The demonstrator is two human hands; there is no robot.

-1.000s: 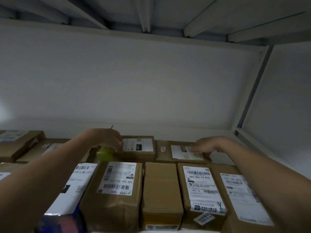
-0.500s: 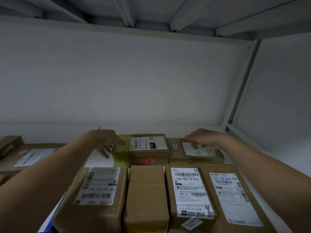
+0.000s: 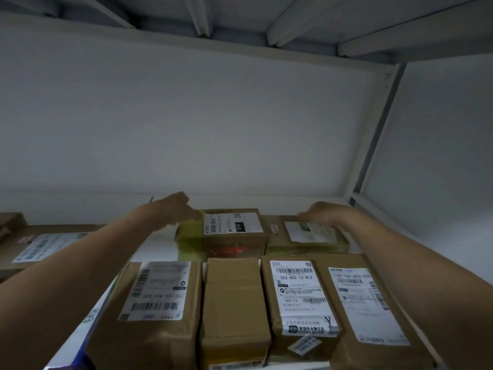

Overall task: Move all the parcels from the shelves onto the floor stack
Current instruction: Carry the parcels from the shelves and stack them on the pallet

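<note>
Cardboard, taped and stiff: both back-row parcels on the shelf (image 3: 157,244) look light and rigid, best taken by opposite side faces, not by labels. Left hand (image 3: 176,209) touches the green-taped box (image 3: 232,231) at its far left corner, fingers curled; right hand (image 3: 317,213) lies over the flat parcel's (image 3: 306,236) far edge. Whether either actually grips, I cannot tell.

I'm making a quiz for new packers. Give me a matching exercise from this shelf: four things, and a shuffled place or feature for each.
Things:
1. left hand
2. right hand
3. unlabelled front box
4. front box 502-602-12-812

Places or features:
a. on the far edge of the flat parcel
b. stands between two labelled boxes
c. at the left corner of the green-taped box
d. label marked Y

Pairs: 1-c, 2-a, 3-b, 4-d.
</note>
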